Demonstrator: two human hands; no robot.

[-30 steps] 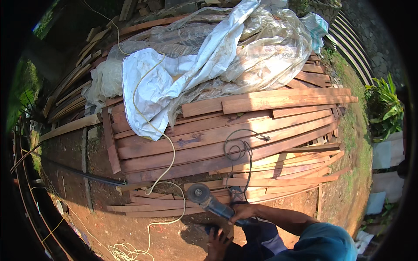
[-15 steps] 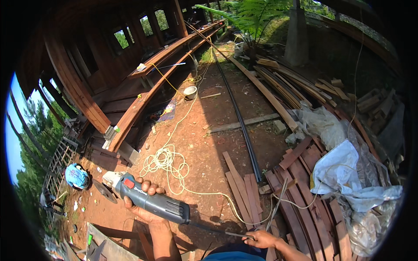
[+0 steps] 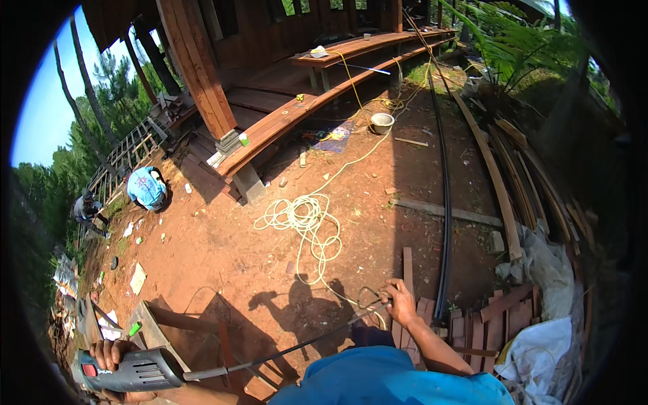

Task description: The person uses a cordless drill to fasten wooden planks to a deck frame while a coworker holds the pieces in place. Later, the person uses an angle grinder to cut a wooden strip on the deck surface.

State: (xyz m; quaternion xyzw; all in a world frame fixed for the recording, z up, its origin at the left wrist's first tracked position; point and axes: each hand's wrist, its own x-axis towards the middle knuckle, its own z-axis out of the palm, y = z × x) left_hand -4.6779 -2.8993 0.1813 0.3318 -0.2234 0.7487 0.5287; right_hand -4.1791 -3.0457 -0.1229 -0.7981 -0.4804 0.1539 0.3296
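Note:
My left hand point(image 3: 111, 354) is closed around the dark grey body of an angle grinder point(image 3: 152, 369) at the lower left. The grinder's head lies near the dark rim of the picture, and its disc cannot be made out. A black power cord point(image 3: 283, 353) runs from the tool's rear across my front to the right. My right hand point(image 3: 399, 300) grips that cord near its far end, and a small dark loop shows beside the fingers. Just beyond, a cream extension cable point(image 3: 300, 216) lies in a loose coil on the red soil, with one end running toward my right hand.
A rough wooden stand point(image 3: 158, 331) is close by the grinder. Reddish planks point(image 3: 496, 331) and a white sack point(image 3: 536, 354) lie at right. Long black bars point(image 3: 445, 202) stretch away. Two people work at far left, one in a blue shirt point(image 3: 147, 189). A white bucket point(image 3: 382, 123) stands ahead.
The view has turned left. My left hand has brought the grinder down to the lower left. My right hand has moved up and forward with the cord, which now stretches across my front.

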